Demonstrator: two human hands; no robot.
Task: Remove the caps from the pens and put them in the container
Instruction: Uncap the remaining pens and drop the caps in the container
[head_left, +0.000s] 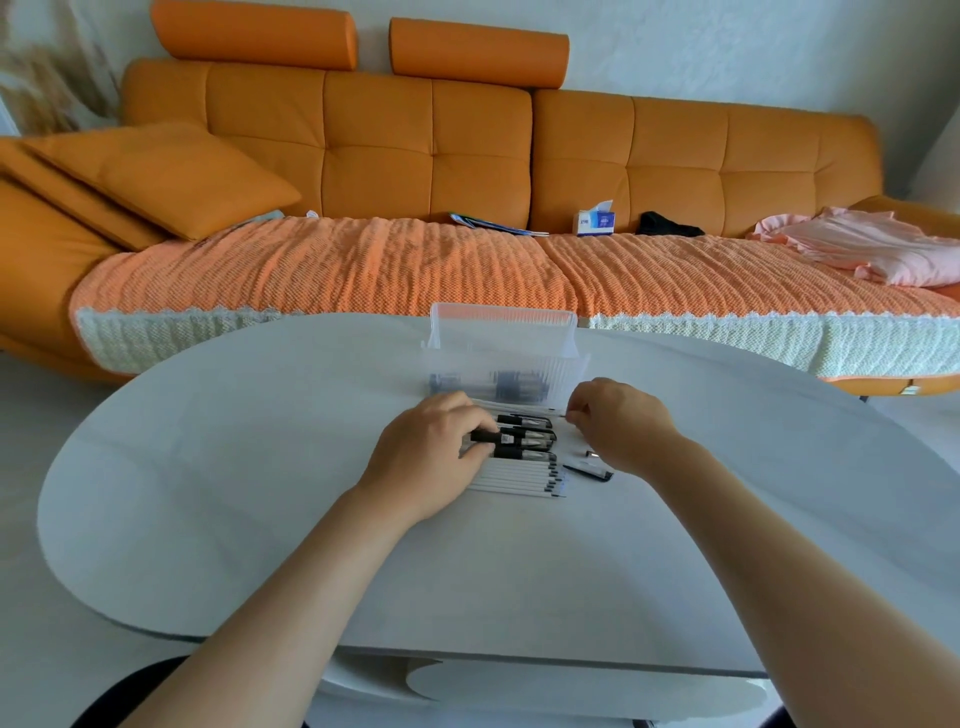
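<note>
Behind the pale oval counter (218, 467) runs a long orange sofa (426, 150). Close to the person stands a clear container (501, 338), with dark shapes, probably caps, showing through its ribbed wall. Just in front of it lies a row of pens (519, 470): white barrels with bare tips nearest the person, black-capped ones beyond. The left hand (431, 460) has its fingers curled round a capped pen (527, 440) in the row. The right hand (618, 421) hovers beside the container with its fingers curled; whether it pinches anything I cannot tell. A loose cap (589, 472) lies on the counter below it. I judge the job part done: this pen needs lifting, its cap pulled straight off and dropped into the container, along with the stray one.
</note>
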